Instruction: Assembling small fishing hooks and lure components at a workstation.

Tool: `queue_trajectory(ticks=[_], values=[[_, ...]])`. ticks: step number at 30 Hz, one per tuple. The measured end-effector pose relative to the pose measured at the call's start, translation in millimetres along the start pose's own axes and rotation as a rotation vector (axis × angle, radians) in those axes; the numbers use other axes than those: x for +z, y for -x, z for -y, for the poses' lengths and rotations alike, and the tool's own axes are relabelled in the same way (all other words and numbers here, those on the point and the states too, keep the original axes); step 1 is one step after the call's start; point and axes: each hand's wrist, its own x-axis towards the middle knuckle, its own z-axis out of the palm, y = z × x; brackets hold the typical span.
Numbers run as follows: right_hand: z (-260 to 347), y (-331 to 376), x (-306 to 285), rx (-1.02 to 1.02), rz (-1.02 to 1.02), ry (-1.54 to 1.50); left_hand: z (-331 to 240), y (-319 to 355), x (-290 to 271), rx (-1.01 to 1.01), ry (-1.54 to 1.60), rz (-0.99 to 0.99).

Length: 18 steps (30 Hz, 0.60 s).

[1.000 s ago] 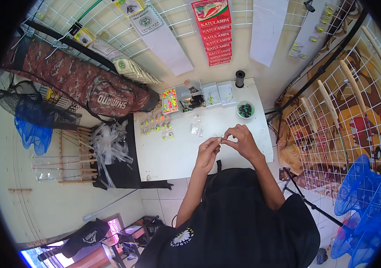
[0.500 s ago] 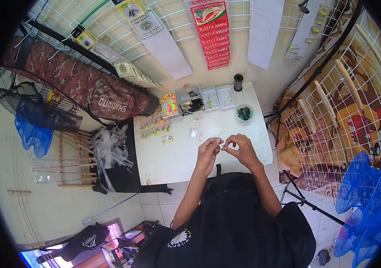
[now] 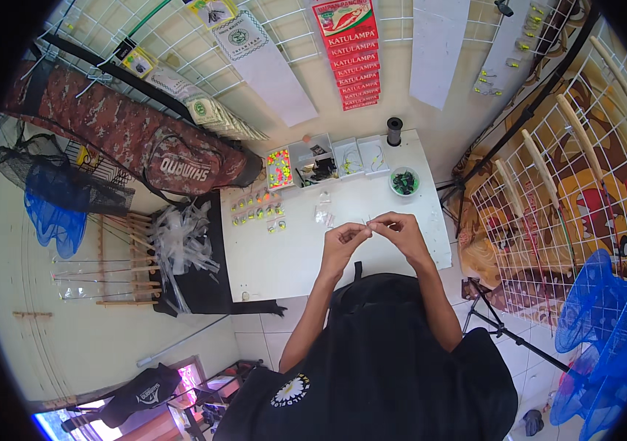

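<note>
the two hands have drawn closer together over the last second: earlier the right hand sat a little higher and apart from the left, and now the left hand [image 3: 344,239] and the right hand [image 3: 399,229] meet fingertip to fingertip just right of the frame's centre, above the white table [image 3: 276,257]. both are pinched narrow on something very small and thin between them, perhaps a bit of line or a hook; it is too fine to make out, so what exactly they hold cannot be told. that closing-in reads as fine fiddling work now being done at the fingertips rather than reaching for parts.

nothing on the table looks moved. small clear packets [image 3: 323,214] lie just above the hands, a row of bright little floats [image 3: 254,209] sits to their left, a round green dish of dark bits [image 3: 404,181] is to the upper right, and a black spool [image 3: 394,131] stands at the table's far edge. a tray of bright beads [image 3: 279,167] rests beside open compartment boxes in the upper middle.
</note>
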Motion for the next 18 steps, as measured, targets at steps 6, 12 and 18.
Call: queue_trajectory(ticks=[6, 12, 18], values=[[4.3, -10.4, -0.4, 0.062, 0.075, -0.08, -8.4, -7.8, -7.5, 0.009, -0.195, -0.021], [7.6, -19.8, -1.5, 0.058, 0.113, -0.028, -5.2, -20.4, -18.6, 0.052, -0.372, -0.001], [-7.8, -23.2, 2.9, 0.003, 0.012, -0.125, -20.6, -24.6, -12.0, 0.035, -0.444, 0.048]])
